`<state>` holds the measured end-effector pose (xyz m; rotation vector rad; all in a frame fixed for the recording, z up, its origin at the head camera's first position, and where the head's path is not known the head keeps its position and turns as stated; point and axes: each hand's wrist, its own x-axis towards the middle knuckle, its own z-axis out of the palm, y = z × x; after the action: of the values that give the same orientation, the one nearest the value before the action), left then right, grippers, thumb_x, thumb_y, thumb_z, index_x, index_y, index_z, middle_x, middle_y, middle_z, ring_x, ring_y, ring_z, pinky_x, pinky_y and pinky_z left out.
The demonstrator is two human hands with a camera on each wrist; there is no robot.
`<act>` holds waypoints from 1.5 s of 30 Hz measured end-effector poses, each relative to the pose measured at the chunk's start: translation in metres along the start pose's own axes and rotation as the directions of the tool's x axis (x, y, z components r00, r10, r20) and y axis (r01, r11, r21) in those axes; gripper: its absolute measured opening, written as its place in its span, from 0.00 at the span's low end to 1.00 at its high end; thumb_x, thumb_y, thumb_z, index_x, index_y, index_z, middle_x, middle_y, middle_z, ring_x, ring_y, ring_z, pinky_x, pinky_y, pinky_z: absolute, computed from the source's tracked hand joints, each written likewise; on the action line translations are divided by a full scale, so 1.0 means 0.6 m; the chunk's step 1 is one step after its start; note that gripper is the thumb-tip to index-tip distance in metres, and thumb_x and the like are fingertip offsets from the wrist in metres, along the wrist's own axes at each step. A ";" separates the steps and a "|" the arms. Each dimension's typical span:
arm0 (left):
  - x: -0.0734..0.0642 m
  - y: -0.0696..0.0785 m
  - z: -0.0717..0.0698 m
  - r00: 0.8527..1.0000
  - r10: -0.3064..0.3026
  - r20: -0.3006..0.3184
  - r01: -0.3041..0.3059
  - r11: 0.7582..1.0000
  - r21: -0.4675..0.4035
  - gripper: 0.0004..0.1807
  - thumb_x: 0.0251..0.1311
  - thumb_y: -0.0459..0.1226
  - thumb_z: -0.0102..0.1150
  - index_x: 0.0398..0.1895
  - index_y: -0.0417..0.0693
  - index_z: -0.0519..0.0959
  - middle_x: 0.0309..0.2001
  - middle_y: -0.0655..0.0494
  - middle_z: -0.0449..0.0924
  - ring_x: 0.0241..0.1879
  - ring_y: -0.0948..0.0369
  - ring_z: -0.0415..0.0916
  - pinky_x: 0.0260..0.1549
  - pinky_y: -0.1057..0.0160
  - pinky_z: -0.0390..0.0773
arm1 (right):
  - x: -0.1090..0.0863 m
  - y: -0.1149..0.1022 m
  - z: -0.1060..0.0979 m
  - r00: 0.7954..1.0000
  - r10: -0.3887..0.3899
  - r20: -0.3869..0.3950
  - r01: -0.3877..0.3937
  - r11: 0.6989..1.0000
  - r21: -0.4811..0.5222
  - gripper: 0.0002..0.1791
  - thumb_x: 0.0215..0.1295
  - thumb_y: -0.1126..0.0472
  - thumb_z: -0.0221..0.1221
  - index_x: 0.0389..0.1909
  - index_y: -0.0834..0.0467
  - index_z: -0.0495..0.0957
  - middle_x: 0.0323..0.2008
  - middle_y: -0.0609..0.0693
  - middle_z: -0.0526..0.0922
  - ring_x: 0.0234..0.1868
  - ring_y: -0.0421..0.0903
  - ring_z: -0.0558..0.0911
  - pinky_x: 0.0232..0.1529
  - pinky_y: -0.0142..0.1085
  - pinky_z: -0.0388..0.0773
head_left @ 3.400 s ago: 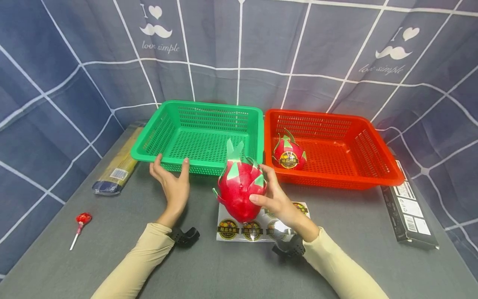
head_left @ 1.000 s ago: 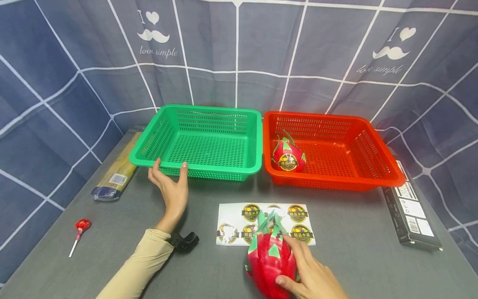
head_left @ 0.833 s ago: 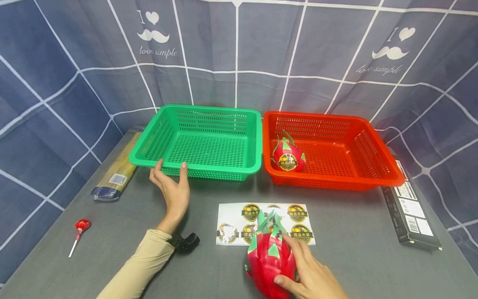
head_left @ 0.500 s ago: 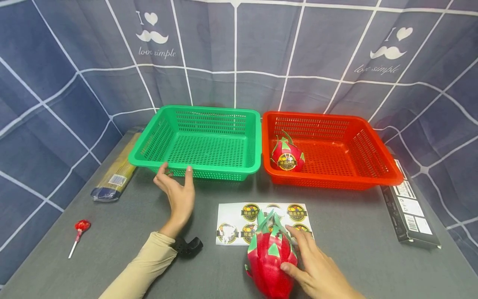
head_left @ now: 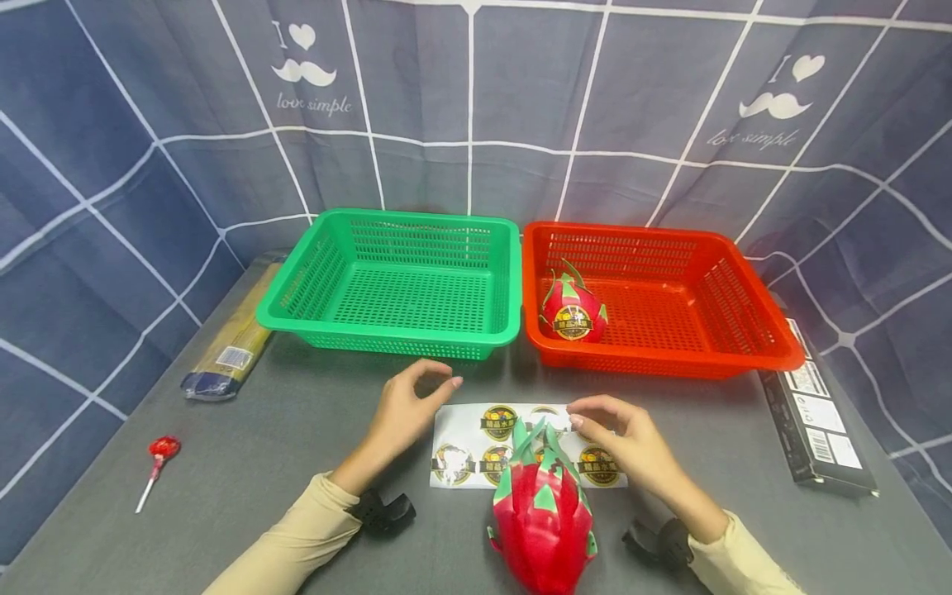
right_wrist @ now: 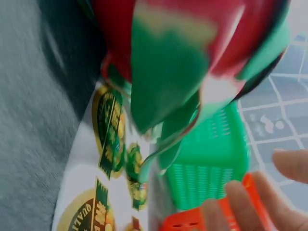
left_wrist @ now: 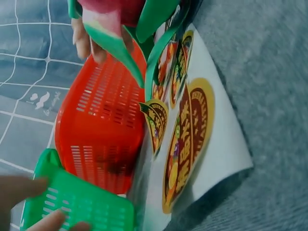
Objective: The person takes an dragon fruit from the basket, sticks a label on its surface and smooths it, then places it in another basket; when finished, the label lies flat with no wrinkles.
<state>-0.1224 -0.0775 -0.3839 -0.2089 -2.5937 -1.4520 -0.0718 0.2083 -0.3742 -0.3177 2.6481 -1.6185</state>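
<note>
A toy dragon fruit point(head_left: 543, 521), red with green leaf tips, lies on the table at the front, its leaves overlapping a white sheet of round black-and-gold stickers point(head_left: 464, 421). My left hand point(head_left: 402, 417) hovers by the sheet's upper left corner, thumb and fingers bent with a gap between them. Over the sheet's right end is my right hand point(head_left: 632, 438), which hides one sticker; its thumb and fingers point(right_wrist: 240, 202) stand apart in the right wrist view. Neither hand shows anything in its grasp. In the left wrist view one sticker point(left_wrist: 156, 120) has an edge standing off the sheet.
Behind the hands stand a green basket point(head_left: 387, 335) and a red basket point(head_left: 669, 364), side by side. The red one holds another dragon fruit point(head_left: 573, 306) with a sticker. A yellow packet point(head_left: 238, 339) and lollipop point(head_left: 158, 463) lie left, a black box point(head_left: 811, 421) right.
My right hand has let go of the dragon fruit, after setting it down at the front, and moved up over the sheet. My left hand has left the green basket's rim and come right.
</note>
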 end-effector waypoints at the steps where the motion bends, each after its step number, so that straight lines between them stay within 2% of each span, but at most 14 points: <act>1: -0.002 -0.001 0.003 0.998 0.017 0.055 -0.020 0.999 0.044 0.16 0.50 0.46 0.63 0.40 0.49 0.80 0.42 0.56 0.82 0.46 0.57 0.77 0.48 0.54 0.73 | 0.009 0.005 -0.001 0.999 0.030 0.026 -0.031 0.999 0.029 0.14 0.59 0.56 0.59 0.43 0.58 0.78 0.42 0.56 0.82 0.40 0.40 0.80 0.39 0.30 0.77; 4: -0.008 -0.005 0.009 0.975 0.049 0.217 -0.084 0.984 0.156 0.22 0.46 0.48 0.66 0.46 0.50 0.79 0.51 0.53 0.78 0.56 0.52 0.70 0.55 0.49 0.67 | 0.035 0.017 -0.002 0.990 0.095 0.107 -0.102 0.993 0.066 0.17 0.59 0.52 0.58 0.47 0.56 0.76 0.45 0.54 0.81 0.44 0.47 0.80 0.42 0.32 0.76; 6: -0.012 -0.008 0.011 0.947 0.054 0.317 -0.127 0.968 0.214 0.28 0.44 0.50 0.67 0.50 0.49 0.77 0.57 0.48 0.72 0.62 0.49 0.63 0.59 0.44 0.61 | 0.050 0.023 0.000 0.978 0.127 0.167 -0.141 0.987 0.075 0.20 0.59 0.50 0.57 0.49 0.55 0.74 0.48 0.53 0.79 0.47 0.49 0.79 0.45 0.35 0.75; 9: -0.019 -0.009 0.012 0.903 0.030 0.428 -0.170 0.941 0.293 0.37 0.40 0.54 0.68 0.56 0.49 0.73 0.65 0.44 0.62 0.67 0.45 0.52 0.62 0.40 0.53 | 0.070 0.030 0.005 0.963 0.117 0.241 -0.144 0.985 0.098 0.22 0.61 0.50 0.56 0.52 0.57 0.72 0.50 0.55 0.78 0.49 0.51 0.78 0.49 0.40 0.75; 11: -0.021 -0.011 0.014 0.886 0.029 0.463 -0.200 0.924 0.326 0.41 0.38 0.55 0.68 0.57 0.48 0.71 0.66 0.42 0.58 0.68 0.44 0.49 0.62 0.40 0.52 | 0.082 0.033 0.010 0.958 0.093 0.272 -0.126 0.986 0.110 0.23 0.61 0.50 0.55 0.53 0.59 0.71 0.51 0.57 0.77 0.50 0.51 0.78 0.51 0.40 0.75; 14: -0.024 -0.012 0.016 0.873 0.042 0.486 -0.243 0.901 0.359 0.43 0.37 0.56 0.68 0.59 0.47 0.70 0.67 0.41 0.56 0.68 0.44 0.48 0.63 0.41 0.52 | 0.099 0.037 0.018 0.946 0.069 0.316 -0.112 0.986 0.122 0.23 0.62 0.52 0.54 0.54 0.61 0.70 0.51 0.59 0.77 0.49 0.52 0.79 0.50 0.39 0.76; 19: -0.027 -0.011 0.016 0.851 0.071 0.521 -0.311 0.867 0.390 0.44 0.38 0.56 0.68 0.61 0.47 0.67 0.67 0.40 0.55 0.68 0.42 0.47 0.64 0.43 0.52 | 0.122 0.040 0.032 0.923 0.083 0.377 -0.116 0.991 0.067 0.23 0.62 0.50 0.55 0.54 0.58 0.70 0.50 0.56 0.78 0.47 0.48 0.79 0.47 0.36 0.77; 22: -0.028 -0.011 0.016 0.846 0.090 0.525 -0.335 0.857 0.393 0.44 0.38 0.56 0.67 0.61 0.46 0.68 0.67 0.38 0.55 0.68 0.41 0.48 0.63 0.43 0.53 | 0.129 0.038 0.041 0.910 0.084 0.406 -0.096 0.995 0.008 0.23 0.62 0.49 0.55 0.53 0.57 0.71 0.48 0.55 0.79 0.46 0.47 0.79 0.47 0.37 0.75; 27: -0.030 -0.010 0.015 0.850 0.078 0.522 -0.326 0.856 0.402 0.45 0.39 0.56 0.67 0.62 0.47 0.67 0.67 0.39 0.54 0.69 0.43 0.47 0.64 0.44 0.52 | 0.134 0.029 0.056 0.900 0.086 0.427 -0.053 0.995 -0.089 0.20 0.61 0.51 0.55 0.51 0.55 0.71 0.39 0.52 0.81 0.39 0.44 0.78 0.43 0.37 0.73; 34: -0.031 -0.009 0.015 0.847 0.076 0.526 -0.325 0.856 0.401 0.45 0.39 0.56 0.66 0.62 0.47 0.66 0.68 0.39 0.54 0.69 0.43 0.47 0.64 0.44 0.52 | 0.131 0.014 0.070 0.911 0.062 0.409 0.019 0.981 -0.191 0.18 0.58 0.55 0.58 0.49 0.54 0.71 0.30 0.47 0.80 0.29 0.39 0.77 0.32 0.32 0.73; 45: -0.031 -0.009 0.015 0.844 0.071 0.531 -0.325 0.856 0.402 0.45 0.39 0.57 0.66 0.63 0.48 0.65 0.68 0.40 0.53 0.69 0.43 0.46 0.64 0.44 0.51 | 0.126 0.015 0.080 0.942 0.011 0.335 0.043 0.987 -0.154 0.18 0.51 0.63 0.62 0.45 0.58 0.74 0.25 0.47 0.80 0.24 0.38 0.78 0.28 0.30 0.74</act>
<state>-0.1058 -0.0737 -0.3970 -0.8699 -3.1071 -0.6964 -0.1414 0.1561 -0.3978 -0.5654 2.5169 -1.2248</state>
